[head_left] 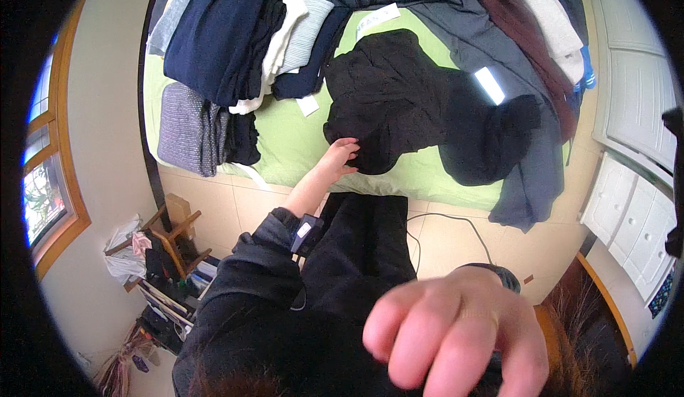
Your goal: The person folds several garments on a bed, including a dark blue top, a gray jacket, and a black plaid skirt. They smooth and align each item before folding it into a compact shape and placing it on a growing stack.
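Observation:
A crumpled black garment (388,83) lies spread near the front of the bed; its exact kind cannot be made out. My left hand (340,159) reaches to its near left edge, fingers and thumb spread apart and touching the cloth. My right hand (459,333) is raised close to the camera at the lower right, its fingers curled inward. Whatever is under those fingers, if anything, is hidden. Against the black garment's right side lies another very dark cloth piece (484,133). A bright white rectangle (489,85) shows at its upper edge.
Folded clothes (214,40) are stacked on the green bed sheet (285,137) at the left, beside a grey knit garment (189,130). Grey (474,37) and maroon (524,33) garments drape along the right. A cable (456,219) crosses the floor; white drawers (630,212) stand right.

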Available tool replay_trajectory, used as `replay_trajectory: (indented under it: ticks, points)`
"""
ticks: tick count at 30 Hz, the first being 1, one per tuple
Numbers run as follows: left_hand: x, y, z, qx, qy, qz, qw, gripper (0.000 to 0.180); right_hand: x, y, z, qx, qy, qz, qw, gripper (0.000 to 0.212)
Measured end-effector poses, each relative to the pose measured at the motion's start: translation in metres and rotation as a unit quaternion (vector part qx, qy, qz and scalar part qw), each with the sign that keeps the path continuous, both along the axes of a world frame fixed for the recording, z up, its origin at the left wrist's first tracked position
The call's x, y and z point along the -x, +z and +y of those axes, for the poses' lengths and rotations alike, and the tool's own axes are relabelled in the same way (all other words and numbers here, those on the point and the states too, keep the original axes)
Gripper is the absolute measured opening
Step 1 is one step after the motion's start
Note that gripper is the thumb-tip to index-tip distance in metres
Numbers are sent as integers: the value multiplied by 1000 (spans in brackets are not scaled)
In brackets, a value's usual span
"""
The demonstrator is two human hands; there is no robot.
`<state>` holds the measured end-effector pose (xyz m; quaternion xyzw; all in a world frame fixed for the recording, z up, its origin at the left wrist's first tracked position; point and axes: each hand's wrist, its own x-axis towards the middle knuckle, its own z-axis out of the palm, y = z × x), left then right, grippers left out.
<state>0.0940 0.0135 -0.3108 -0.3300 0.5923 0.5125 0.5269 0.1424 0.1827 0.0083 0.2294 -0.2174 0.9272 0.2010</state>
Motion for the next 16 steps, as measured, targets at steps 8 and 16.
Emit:
replay_trajectory:
  ticks: [8,16]
  points:
    - [15,7,-2,-49,27,1,998,28,10,-16,-15,12,-16,77,997,31]
    - [23,3,-13,-71,30,-12,997,36,-1,-17,9,-5,109,-12,994,29]
